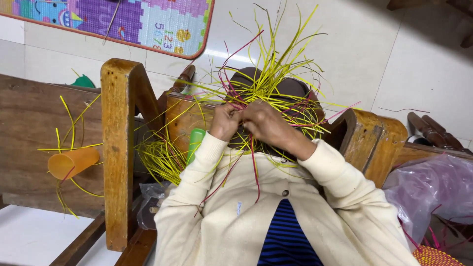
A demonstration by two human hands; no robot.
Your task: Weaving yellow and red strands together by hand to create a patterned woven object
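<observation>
Hands first, head cam only, so one view to go thru. Left hand (225,121) and right hand (265,123) sit close together mid-frame, both pinched narrow on the yellow strips (276,74), with a few magenta strips (254,170) mixed in, fingers curled tight where the strands cross. The bundle fans up and out over a dark brown round form (290,89) that's prob sitting on the lap/bench edge, can't tell exactly.

Handling, imo: strips look thin, light, springy, a bit slick like plastic cane. They flop and whip around, so best grip is low near the crossing point, not the loose tips.

Around it: wooden bench (118,148) w/ thick armrest on the left, orange cup (73,162) lying on its side there, more loose yellow strands beside a green tube (195,143). Pink plastic bag (433,189) to the right, woven bit in the bottom corner. Colourful play mat (148,22) up top on the floor. Stray strand ends crowd the wrists and sleeves, easy snag.
</observation>
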